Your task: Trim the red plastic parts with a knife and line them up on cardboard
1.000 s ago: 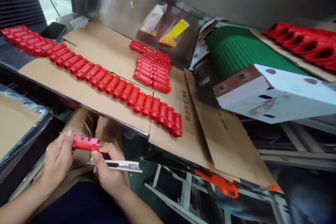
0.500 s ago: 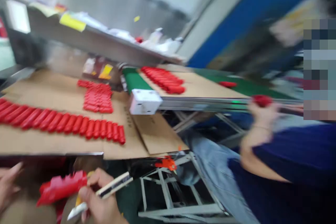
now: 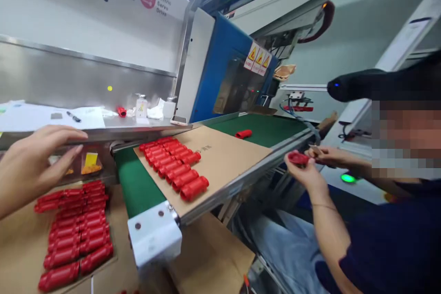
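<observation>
My left hand [image 3: 37,165] is raised at the left edge, open and holding nothing, above a block of red ribbed plastic tubes [image 3: 76,234] lying on a cardboard sheet [image 3: 20,239]. My right hand is out of view. Further right, more red tubes [image 3: 175,170] sit in rows on cardboard [image 3: 227,151] laid over a green conveyor belt [image 3: 138,183]. A single red tube [image 3: 243,134] lies on the belt beyond the cardboard. A co-worker's hands [image 3: 303,165] hold a small red part [image 3: 298,158] at the right.
A blue moulding machine [image 3: 227,73] with warning labels stands behind the conveyor. A steel shelf [image 3: 103,124] carries papers, a pump bottle [image 3: 141,108] and a phone [image 3: 178,120]. A white metal bracket [image 3: 155,234] caps the conveyor's near end. The co-worker sits at right.
My view has swung right, onto the conveyor and machine. My left hand has risen, open. The utility knife, my right hand and the red part it worked on have left the view.
</observation>
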Demonstrator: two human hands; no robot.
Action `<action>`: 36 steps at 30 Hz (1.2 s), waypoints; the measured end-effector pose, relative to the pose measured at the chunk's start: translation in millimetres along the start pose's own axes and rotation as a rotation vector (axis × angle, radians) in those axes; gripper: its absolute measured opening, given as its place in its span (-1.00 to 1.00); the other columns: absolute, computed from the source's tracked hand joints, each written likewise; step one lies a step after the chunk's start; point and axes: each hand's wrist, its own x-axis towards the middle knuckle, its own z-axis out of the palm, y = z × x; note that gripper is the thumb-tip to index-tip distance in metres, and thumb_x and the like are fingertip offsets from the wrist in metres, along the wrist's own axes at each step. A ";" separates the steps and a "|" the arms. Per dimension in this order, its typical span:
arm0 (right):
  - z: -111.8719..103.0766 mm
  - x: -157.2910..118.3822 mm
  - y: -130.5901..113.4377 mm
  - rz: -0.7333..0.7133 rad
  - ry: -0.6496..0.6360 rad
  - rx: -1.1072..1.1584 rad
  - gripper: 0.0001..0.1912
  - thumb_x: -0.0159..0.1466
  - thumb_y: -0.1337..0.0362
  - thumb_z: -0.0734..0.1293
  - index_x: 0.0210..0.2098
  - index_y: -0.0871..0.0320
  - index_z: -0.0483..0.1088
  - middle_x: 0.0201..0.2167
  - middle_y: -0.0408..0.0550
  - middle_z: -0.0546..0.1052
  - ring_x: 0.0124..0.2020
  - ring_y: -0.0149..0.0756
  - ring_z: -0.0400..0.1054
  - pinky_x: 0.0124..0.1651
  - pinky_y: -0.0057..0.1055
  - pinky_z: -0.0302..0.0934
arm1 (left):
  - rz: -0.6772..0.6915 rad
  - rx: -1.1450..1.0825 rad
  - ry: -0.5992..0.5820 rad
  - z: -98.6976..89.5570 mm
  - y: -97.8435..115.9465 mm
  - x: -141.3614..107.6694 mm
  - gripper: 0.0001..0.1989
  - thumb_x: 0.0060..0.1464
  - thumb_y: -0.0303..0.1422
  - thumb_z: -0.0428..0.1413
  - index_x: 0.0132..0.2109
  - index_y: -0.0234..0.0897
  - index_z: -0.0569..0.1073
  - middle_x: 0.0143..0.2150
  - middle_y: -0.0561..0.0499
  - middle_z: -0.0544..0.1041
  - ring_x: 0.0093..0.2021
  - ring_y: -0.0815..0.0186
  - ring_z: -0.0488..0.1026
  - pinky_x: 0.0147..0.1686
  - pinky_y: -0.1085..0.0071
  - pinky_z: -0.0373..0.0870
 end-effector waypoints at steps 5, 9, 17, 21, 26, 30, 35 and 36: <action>-73.9 52.5 -128.4 -0.076 0.063 0.119 -0.78 0.33 0.57 0.49 -0.16 0.13 0.64 -0.25 -0.18 0.73 -0.20 -0.41 0.67 -0.20 -0.57 0.54 | -0.106 0.162 -0.244 41.5 -16.0 156.8 -0.74 0.39 -0.23 0.10 0.06 -0.22 0.60 0.10 -0.10 0.66 0.15 0.01 0.59 0.21 -0.02 0.50; -105.9 45.0 -146.8 -0.058 0.175 0.149 -0.59 0.17 0.73 0.46 -0.16 0.15 0.67 -0.31 -0.17 0.76 -0.31 -0.36 0.69 -0.40 -0.58 0.53 | -0.222 0.255 -0.397 79.0 -34.0 220.9 -0.61 0.36 -0.20 0.25 0.23 -0.26 0.52 0.23 -0.17 0.57 0.12 0.05 0.59 0.08 -0.04 0.59; -103.0 18.5 -144.0 -0.131 0.430 0.055 -0.77 0.25 0.45 0.54 -0.19 -0.02 0.66 -0.38 -0.28 0.70 -0.30 -0.24 0.70 -0.54 -0.54 0.46 | -0.367 0.276 -0.404 102.9 -49.0 242.5 -0.60 0.37 -0.21 0.25 0.25 -0.24 0.51 0.25 -0.17 0.56 0.12 0.05 0.59 0.08 -0.03 0.60; -92.2 30.2 -134.9 -0.205 0.440 0.015 -0.82 0.23 0.42 0.57 -0.28 -0.02 0.62 -0.48 -0.22 0.63 -0.36 -0.19 0.68 -0.71 -0.63 0.21 | -0.404 0.214 -0.270 100.8 -47.2 261.0 -0.60 0.37 -0.19 0.25 0.24 -0.26 0.51 0.22 -0.16 0.57 0.09 0.05 0.60 0.04 0.00 0.62; -91.0 35.9 -125.9 -0.207 0.404 0.018 -0.84 0.25 0.36 0.55 -0.28 -0.09 0.63 -0.53 -0.24 0.57 -0.42 -0.17 0.65 -0.77 -0.62 0.14 | -0.232 0.130 -0.124 105.1 -20.6 283.7 -0.58 0.37 -0.20 0.24 0.26 -0.25 0.50 0.25 -0.17 0.56 0.12 0.03 0.59 0.07 -0.03 0.61; -94.4 27.0 -129.2 -0.185 0.476 -0.072 -0.79 0.22 0.36 0.58 -0.25 -0.13 0.64 -0.49 -0.24 0.61 -0.48 -0.19 0.63 -0.78 -0.54 0.24 | -0.030 0.090 -0.205 128.1 8.3 295.9 -0.64 0.38 -0.21 0.24 0.22 -0.23 0.53 0.25 -0.17 0.56 0.12 0.06 0.58 0.09 -0.01 0.60; -102.9 11.9 -156.9 -0.126 0.563 -0.210 -0.75 0.21 0.42 0.61 -0.25 -0.10 0.65 -0.47 -0.26 0.66 -0.56 -0.24 0.58 -0.79 -0.54 0.24 | 0.055 0.079 -0.341 147.9 19.9 301.4 -0.64 0.38 -0.21 0.24 0.21 -0.23 0.53 0.21 -0.16 0.58 0.07 0.09 0.60 0.04 0.03 0.62; -104.0 7.3 -164.9 -0.104 0.602 -0.240 -0.72 0.23 0.47 0.59 -0.25 -0.11 0.65 -0.44 -0.26 0.68 -0.55 -0.26 0.58 -0.78 -0.55 0.24 | 0.055 0.082 -0.352 147.7 18.9 302.2 -0.65 0.38 -0.20 0.24 0.21 -0.23 0.53 0.21 -0.16 0.58 0.07 0.09 0.60 0.04 0.03 0.62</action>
